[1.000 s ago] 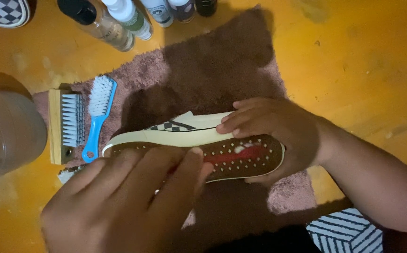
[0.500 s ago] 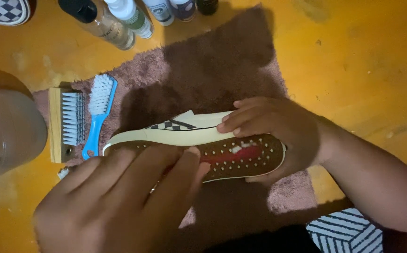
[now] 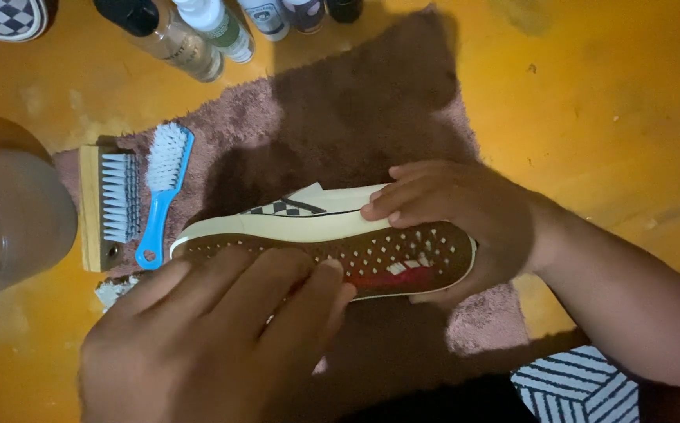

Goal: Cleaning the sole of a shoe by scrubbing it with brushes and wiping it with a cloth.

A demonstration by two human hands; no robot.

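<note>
The right hand clamps the heel end of a cream sneaker lying on its side on a pink towel, brown sole toward the camera. The left hand presses fingertips on the sole; whether it grips anything I cannot tell. A firm right-hand hold likely keeps the shoe steady. 2 brushes lie left, bottles above.

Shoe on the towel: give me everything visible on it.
The shoe lies on its side on the pink towel, sole facing the camera. Cream rubber sidewall, a strip of black-and-white checkered upper, dark brown sole dotted with pale specks and a red patch near the heel. The right hand clasps the heel end; the left hand covers the toe half of the sole.
</note>
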